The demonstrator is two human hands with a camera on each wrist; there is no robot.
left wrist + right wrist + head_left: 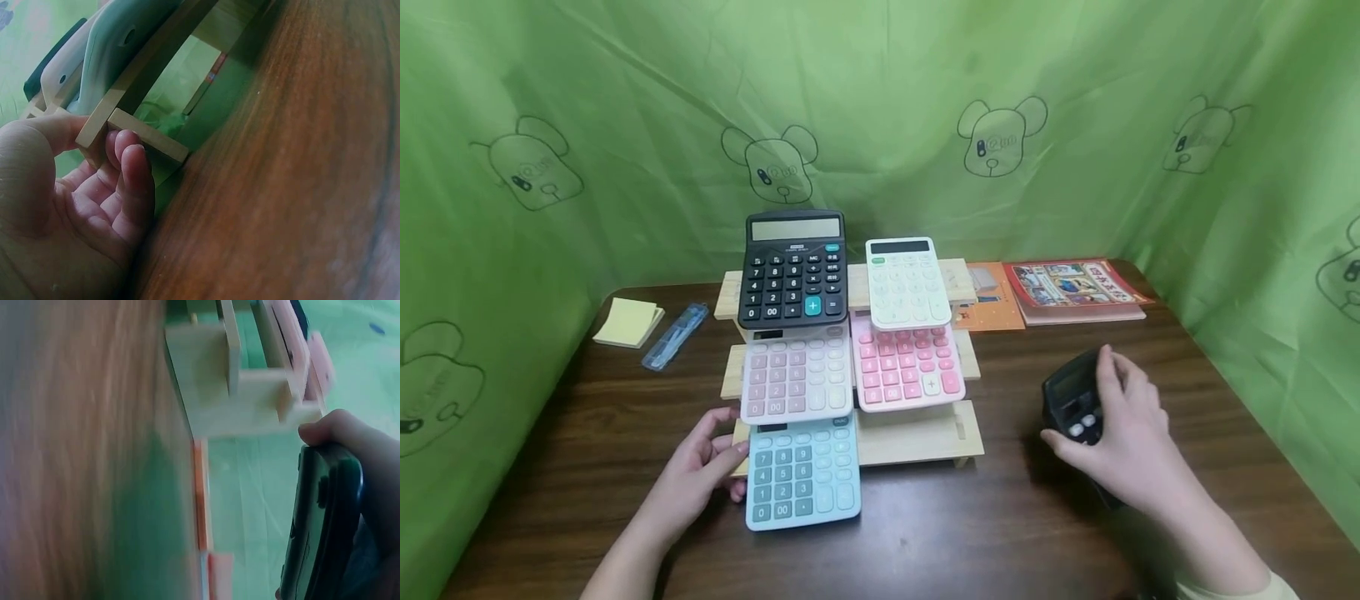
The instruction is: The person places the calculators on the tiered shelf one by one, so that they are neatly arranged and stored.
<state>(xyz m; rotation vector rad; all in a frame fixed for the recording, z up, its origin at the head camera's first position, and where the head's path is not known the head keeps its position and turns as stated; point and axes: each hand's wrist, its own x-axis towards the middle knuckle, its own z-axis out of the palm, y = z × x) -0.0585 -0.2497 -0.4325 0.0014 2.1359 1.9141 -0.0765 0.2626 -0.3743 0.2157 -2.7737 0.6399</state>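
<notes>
In the head view a wooden tiered stand (910, 437) bears several calculators. My left hand (703, 458) grips the left end of its lowest tier; in the left wrist view the thumb and fingers close round the wooden slat (103, 119). On that tier leans a light-blue calculator (805, 483). Above are a lilac-white calculator (797, 375) and a pink calculator (906, 367), then a large black calculator (792, 271) and a white calculator (908, 283) on top. To the right of the stand, my right hand (1123, 425) holds a dark calculator (1071, 396) tilted above the table, covering part of it.
Yellow sticky notes (628, 322) and a blue translucent case (675, 336) lie left of the stand. At the back right are an orange booklet (992, 300) and a red book (1071, 287). Green cloth (880, 100) hangs round the brown table (940, 533).
</notes>
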